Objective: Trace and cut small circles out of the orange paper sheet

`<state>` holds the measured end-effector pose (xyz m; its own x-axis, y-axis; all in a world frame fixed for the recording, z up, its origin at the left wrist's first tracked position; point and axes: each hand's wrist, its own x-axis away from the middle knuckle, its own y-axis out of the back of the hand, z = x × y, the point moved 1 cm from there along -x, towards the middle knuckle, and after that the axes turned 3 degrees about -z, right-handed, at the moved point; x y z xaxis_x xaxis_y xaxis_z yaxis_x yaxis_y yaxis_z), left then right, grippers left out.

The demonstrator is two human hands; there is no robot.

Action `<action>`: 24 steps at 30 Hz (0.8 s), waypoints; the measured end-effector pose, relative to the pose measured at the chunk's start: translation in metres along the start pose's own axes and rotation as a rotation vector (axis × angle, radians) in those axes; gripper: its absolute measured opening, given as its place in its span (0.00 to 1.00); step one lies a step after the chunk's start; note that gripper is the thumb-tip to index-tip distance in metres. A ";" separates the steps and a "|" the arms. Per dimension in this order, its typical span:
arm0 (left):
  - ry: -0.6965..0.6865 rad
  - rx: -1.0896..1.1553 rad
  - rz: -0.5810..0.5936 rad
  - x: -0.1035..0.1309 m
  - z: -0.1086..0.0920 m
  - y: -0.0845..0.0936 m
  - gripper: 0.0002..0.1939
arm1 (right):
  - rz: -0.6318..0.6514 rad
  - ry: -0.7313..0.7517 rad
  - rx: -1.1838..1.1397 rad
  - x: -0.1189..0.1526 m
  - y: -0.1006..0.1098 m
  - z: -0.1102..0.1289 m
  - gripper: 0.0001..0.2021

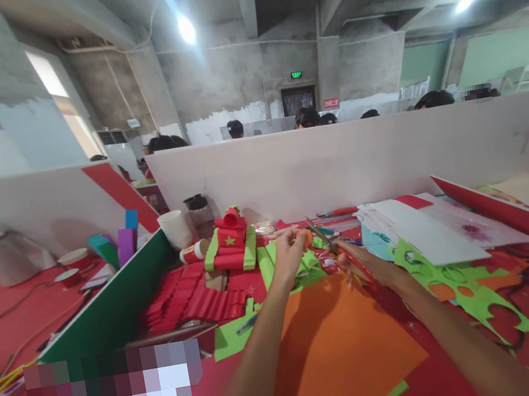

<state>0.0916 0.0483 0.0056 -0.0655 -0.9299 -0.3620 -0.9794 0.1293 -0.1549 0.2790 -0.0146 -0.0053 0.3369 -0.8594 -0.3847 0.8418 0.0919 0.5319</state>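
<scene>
My left hand (290, 252) pinches a small orange paper piece (306, 238) above the middle of the table. Close to its right, my right hand (356, 262) is closed around red-handled scissors (355, 262), whose blades point up and left toward the orange piece. The blades look parted. Below both hands lies a large orange sheet (340, 347). Left of my left hand stands a red and green paper construction (230, 247) with a yellow star. Green paper (307, 272) lies partly behind my left hand.
Folded red paper strips (194, 297) lie at the left beside a green divider (114, 304). White cups (175, 230) and a dark-lidded jar (201, 217) stand behind. Cut green scraps (469, 299) and white sheets (427, 231) lie right. A white partition (364, 161) runs across the back.
</scene>
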 end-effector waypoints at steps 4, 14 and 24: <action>-0.011 -0.034 0.033 0.000 0.003 -0.002 0.11 | 0.009 0.011 0.032 -0.004 -0.005 0.003 0.23; -0.007 -0.045 0.033 0.000 0.003 -0.002 0.09 | -0.002 -0.026 0.073 -0.006 -0.005 0.003 0.25; 0.008 -0.043 0.019 0.000 0.006 -0.001 0.09 | -0.014 -0.038 0.056 -0.006 -0.006 0.007 0.24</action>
<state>0.0937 0.0502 0.0004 -0.0859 -0.9303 -0.3567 -0.9853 0.1323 -0.1080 0.2694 -0.0131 -0.0008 0.3080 -0.8791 -0.3637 0.8208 0.0523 0.5687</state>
